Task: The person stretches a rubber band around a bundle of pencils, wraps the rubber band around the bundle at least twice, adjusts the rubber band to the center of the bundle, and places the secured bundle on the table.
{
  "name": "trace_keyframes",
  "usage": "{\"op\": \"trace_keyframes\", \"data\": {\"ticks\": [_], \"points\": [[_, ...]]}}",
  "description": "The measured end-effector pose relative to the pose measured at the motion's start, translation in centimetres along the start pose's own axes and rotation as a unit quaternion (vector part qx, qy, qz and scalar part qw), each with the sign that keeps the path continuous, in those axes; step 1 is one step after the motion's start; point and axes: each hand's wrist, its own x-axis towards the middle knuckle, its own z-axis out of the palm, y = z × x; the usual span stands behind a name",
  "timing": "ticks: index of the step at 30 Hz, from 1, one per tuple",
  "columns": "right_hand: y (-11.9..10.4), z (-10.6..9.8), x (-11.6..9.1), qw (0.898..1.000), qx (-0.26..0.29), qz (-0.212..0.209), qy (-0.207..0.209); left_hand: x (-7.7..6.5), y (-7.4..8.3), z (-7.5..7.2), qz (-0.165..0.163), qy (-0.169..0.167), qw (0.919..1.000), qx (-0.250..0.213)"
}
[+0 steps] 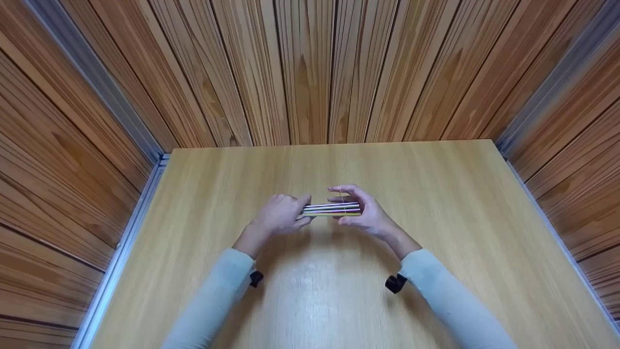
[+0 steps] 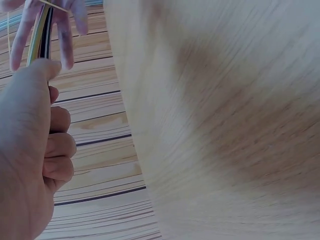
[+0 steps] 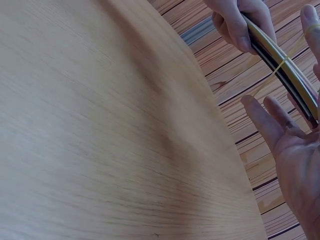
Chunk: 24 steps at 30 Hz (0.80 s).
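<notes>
In the head view, a bundle of thin, pencil-like sticks [image 1: 325, 210] in white, dark, purple and yellow lies level between the hands, above the table. My left hand [image 1: 280, 214] grips its left end, the thumb along the top and the fingers curled in the left wrist view. The right hand [image 1: 366, 212] surrounds the other end with fingers and thumb spread apart. A thin yellowish rubber band [image 3: 281, 66] crosses the bundle in the right wrist view, stretched between the spread digits of the right hand [image 3: 300, 165]. The sticks' far ends are hidden near that palm.
Below the hands is a light wooden table [image 1: 310, 291]. Wood-plank walls [image 1: 310, 72] rise at the back and both sides, with metal rails [image 1: 131, 242] along the table's sides. A small black device [image 1: 396, 283] is attached at the right sleeve, another [image 1: 256, 278] at the left.
</notes>
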Motion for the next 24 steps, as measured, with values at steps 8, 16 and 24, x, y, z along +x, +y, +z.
{"op": "trace_keyframes", "data": {"ticks": [8, 16, 24], "points": [[-0.1, 0.2, 0.1, 1.0, -0.013, -0.007, 0.001, -0.2, -0.2, 0.4, 0.001, -0.008, 0.9994, -0.034], [-0.4, 0.4, 0.3, 1.0, -0.023, -0.017, 0.004, -0.3, -0.3, 1.0, 0.026, -0.005, 0.9995, -0.018], [-0.7, 0.5, 0.3, 0.997, -0.08, -0.013, 0.0, -0.4, -0.2, 1.3, 0.023, -0.022, 0.9993, -0.021]]}}
